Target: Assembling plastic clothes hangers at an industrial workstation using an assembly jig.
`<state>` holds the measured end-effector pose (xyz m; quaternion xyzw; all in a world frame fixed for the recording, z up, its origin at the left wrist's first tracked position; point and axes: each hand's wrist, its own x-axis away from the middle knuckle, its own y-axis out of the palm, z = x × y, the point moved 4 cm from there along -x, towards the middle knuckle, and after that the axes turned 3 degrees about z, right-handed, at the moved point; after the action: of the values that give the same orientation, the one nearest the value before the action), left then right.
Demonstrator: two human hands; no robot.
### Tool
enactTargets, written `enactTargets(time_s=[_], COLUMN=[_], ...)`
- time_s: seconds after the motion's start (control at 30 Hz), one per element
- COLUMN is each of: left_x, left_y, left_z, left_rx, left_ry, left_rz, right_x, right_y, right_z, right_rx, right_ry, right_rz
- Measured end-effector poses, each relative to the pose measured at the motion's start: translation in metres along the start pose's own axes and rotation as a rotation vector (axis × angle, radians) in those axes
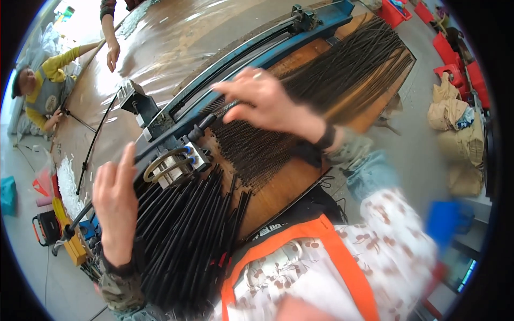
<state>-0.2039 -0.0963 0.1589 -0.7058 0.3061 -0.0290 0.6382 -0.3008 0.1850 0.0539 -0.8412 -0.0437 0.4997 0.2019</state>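
My left hand (115,198) is raised with its fingers stretched out, beside a long black rod (155,147) that runs slantwise along a blue rail machine (198,101). My right hand (262,101), blurred by motion, hovers over the rod's far end with thumb and forefinger spread apart. A thin, ribbed dark length (218,111) at that end passes between them; whether the palm touches it cannot be made out. Below the rod sits a metal clamp block (176,167) with looped hoses and blue fittings. A bundle of black tubes (182,230) lies between my forearms.
Many thin dark coiled lengths (342,64) are spread over the wooden tabletop (273,200). Across a plastic-covered table (176,37), a person in yellow sleeves (51,80) and another person's hand (112,56) are visible. Red bins (448,56) and tan sacks (455,128) stand right.
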Motion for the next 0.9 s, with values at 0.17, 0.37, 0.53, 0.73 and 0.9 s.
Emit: enactTargets(time_s=[0.17, 0.37, 0.53, 0.73, 0.9], left_x=[0.008, 0.064, 0.065, 0.105, 0.17], left_y=[0.003, -0.038, -0.078, -0.084, -0.082], left_z=[0.0, -0.107, -0.12, -0.118, -0.124], left_rx=[0.066, -0.078, -0.153, -0.132, -0.122], left_ry=[-0.027, -0.462, -0.288, -0.428, -0.548], left_rz=[-0.056, 0.208, 0.396, 0.349, 0.245], right_x=[0.009, -0.005, -0.018, -0.093, -0.096], right_y=[0.015, -0.025, 0.035, 0.151, 0.192], right_z=[-0.011, 0.047, 0.048, -0.004, -0.011], right_rx=[0.155, 0.455, 0.036, -0.234, -0.177], right_ry=[-0.079, -0.014, 0.338, 0.031, -0.183], right_rz=[0.011, -0.004, -0.204, -0.434, -0.46])
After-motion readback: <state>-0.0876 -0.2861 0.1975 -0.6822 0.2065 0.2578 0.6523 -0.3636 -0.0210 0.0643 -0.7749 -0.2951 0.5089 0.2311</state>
